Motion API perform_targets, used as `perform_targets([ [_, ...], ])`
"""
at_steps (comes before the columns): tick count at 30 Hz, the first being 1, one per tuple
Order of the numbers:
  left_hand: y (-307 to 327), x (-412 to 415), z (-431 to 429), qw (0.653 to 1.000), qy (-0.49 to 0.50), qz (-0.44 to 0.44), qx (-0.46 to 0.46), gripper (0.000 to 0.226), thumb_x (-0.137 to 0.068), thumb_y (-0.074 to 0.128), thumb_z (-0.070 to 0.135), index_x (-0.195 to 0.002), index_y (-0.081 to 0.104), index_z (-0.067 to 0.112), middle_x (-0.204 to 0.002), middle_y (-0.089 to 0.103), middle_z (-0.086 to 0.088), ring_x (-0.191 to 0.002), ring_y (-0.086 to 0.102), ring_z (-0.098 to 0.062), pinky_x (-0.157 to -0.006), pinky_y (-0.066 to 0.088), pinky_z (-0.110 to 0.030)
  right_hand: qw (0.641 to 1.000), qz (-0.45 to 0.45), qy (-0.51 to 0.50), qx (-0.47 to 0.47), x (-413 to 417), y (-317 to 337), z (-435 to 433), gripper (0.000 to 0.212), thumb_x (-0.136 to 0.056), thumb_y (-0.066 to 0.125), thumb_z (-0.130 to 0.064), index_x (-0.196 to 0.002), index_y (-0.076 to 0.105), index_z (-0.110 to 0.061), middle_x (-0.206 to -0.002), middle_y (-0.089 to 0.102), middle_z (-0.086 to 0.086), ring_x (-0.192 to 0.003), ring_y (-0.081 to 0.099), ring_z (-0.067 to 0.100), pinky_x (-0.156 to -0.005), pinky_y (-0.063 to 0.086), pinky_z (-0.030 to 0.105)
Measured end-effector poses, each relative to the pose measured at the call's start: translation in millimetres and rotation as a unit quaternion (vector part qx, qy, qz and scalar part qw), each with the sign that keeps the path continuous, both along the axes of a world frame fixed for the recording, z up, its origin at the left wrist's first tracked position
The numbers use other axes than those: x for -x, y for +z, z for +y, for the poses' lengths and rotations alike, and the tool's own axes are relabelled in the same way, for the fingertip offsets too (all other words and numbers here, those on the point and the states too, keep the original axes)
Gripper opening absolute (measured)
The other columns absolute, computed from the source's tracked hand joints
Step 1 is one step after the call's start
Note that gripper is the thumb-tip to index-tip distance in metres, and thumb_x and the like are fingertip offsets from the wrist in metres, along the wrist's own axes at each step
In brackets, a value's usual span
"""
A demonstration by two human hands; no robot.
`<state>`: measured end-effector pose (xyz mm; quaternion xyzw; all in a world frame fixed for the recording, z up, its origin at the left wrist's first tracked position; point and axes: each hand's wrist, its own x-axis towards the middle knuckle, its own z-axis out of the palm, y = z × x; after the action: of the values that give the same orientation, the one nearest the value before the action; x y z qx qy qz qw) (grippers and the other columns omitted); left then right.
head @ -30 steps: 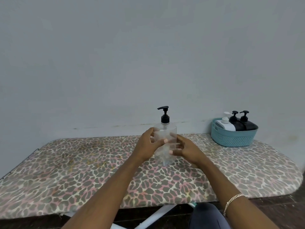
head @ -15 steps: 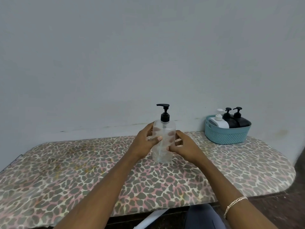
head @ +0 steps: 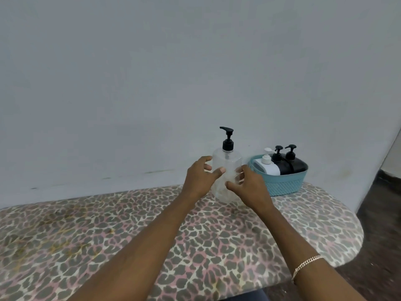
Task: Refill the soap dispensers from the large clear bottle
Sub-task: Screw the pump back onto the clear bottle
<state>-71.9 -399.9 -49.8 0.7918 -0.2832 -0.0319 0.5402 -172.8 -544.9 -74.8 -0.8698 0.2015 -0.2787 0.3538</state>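
your left hand [head: 200,178] & right hand [head: 249,185] cup the clear bottle [head: 226,168] upright on the board [head: 217,246], fingers spread, loosely touching. 3 dispensers [head: 280,162] in 1 basket [head: 284,185] just right.

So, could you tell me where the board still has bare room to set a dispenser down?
The widest bare stretch of the leopard-print board lies left of the clear bottle, out to the left edge. A smaller patch sits in front of the blue basket, toward the rounded end. It is crowded around the bottle, between the left hand and right hand, and the basket close beside.
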Motion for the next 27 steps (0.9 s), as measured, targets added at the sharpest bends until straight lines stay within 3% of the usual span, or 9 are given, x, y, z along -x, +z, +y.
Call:
perform_targets([
  [2, 6, 0, -17, 1.0, -0.023, 0.006, -0.013, 0.077, -0.089, 0.078, 0.052, -0.153, 0.047, 0.024, -0.129, 0.06, 0.002, -0.109, 0.064, -0.016, -0.08, 0.051, -0.024, 1.0, -0.005, -0.021, 0.007, -5, 1, -12, 0.044, -0.082, 0.083, -0.032, -0.113, 0.059, -0.013, -0.092, 0.067, -0.002, -0.081, 0.065, 0.016, -0.067, 0.05, 0.031],
  [5, 11, -3, -41, 0.998, -0.052, 0.011, -0.031, 0.086, -0.087, 0.08, 0.051, -0.158, 0.039, 0.025, -0.142, 0.057, -0.004, -0.11, 0.061, -0.015, -0.097, 0.054, -0.033, 0.999, -0.017, -0.048, 0.011, -13, -1, -29, 0.041, -0.087, 0.079, -0.033, -0.113, 0.058, -0.01, -0.089, 0.066, -0.002, -0.078, 0.062, 0.018, -0.058, 0.039, 0.026],
  [8, 11, -10, -64, 0.995, -0.082, 0.029, -0.039, 0.094, -0.086, 0.082, 0.049, -0.162, 0.032, 0.026, -0.151, 0.053, -0.007, -0.118, 0.065, -0.018, -0.1, 0.054, -0.035, 0.997, -0.022, -0.075, 0.022, -22, -4, -42, 0.041, -0.095, 0.074, -0.04, -0.115, 0.052, -0.012, -0.093, 0.066, 0.001, -0.079, 0.061, 0.021, -0.055, 0.035, 0.025],
  [11, 8, -15, -82, 0.993, -0.104, 0.038, -0.05, 0.098, -0.087, 0.082, 0.048, -0.165, 0.025, 0.026, -0.156, 0.049, -0.007, -0.123, 0.064, -0.019, -0.096, 0.05, -0.029, 0.995, -0.011, -0.095, 0.027, -30, -9, -50, 0.036, -0.098, 0.073, -0.037, -0.108, 0.045, -0.016, -0.095, 0.065, 0.004, -0.081, 0.062, 0.025, -0.06, 0.04, 0.033],
  [13, 4, -18, -89, 0.992, -0.108, 0.045, -0.052, 0.097, -0.09, 0.08, 0.046, -0.166, 0.023, 0.025, -0.157, 0.048, -0.006, -0.117, 0.063, -0.016, -0.092, 0.047, -0.026, 0.994, -0.009, -0.104, 0.022, -36, -15, -53, 0.034, -0.098, 0.072, -0.033, -0.11, 0.05, -0.01, -0.101, 0.067, 0.009, -0.09, 0.066, 0.03, -0.067, 0.046, 0.038],
  [16, -3, -23, -96, 0.992, -0.104, 0.053, -0.055, 0.095, -0.092, 0.078, 0.043, -0.166, 0.022, 0.025, -0.157, 0.048, -0.007, -0.112, 0.062, -0.013, -0.09, 0.046, -0.025, 0.991, 0.003, -0.122, 0.058, -43, -24, -52, 0.037, -0.098, 0.071, -0.03, -0.118, 0.053, -0.005, -0.112, 0.061, 0.011, -0.099, 0.063, 0.032, -0.072, 0.042, 0.036],
  [20, -12, -29, -99, 0.99, -0.116, 0.049, -0.065, 0.091, -0.094, 0.078, 0.039, -0.164, 0.022, 0.03, -0.155, 0.049, -0.008, -0.109, 0.067, -0.014, -0.085, 0.051, -0.023, 0.982, 0.034, -0.163, 0.094, -46, -25, -48, 0.041, -0.101, 0.069, -0.028, -0.129, 0.052, -0.004, -0.128, 0.049, 0.014, -0.09, 0.065, 0.037, -0.065, 0.044, 0.038],
  [27, -20, -27, -105, 0.988, -0.121, 0.052, -0.085, 0.09, -0.094, 0.077, 0.041, -0.165, 0.024, 0.03, -0.155, 0.05, -0.009, -0.117, 0.064, -0.014, -0.098, 0.05, -0.029, 0.972, 0.078, -0.195, 0.1, -46, -23, -51, 0.032, -0.104, 0.059, -0.016, -0.132, 0.052, -0.002, -0.133, 0.046, 0.016, -0.087, 0.067, 0.043, -0.067, 0.051, 0.045],
])
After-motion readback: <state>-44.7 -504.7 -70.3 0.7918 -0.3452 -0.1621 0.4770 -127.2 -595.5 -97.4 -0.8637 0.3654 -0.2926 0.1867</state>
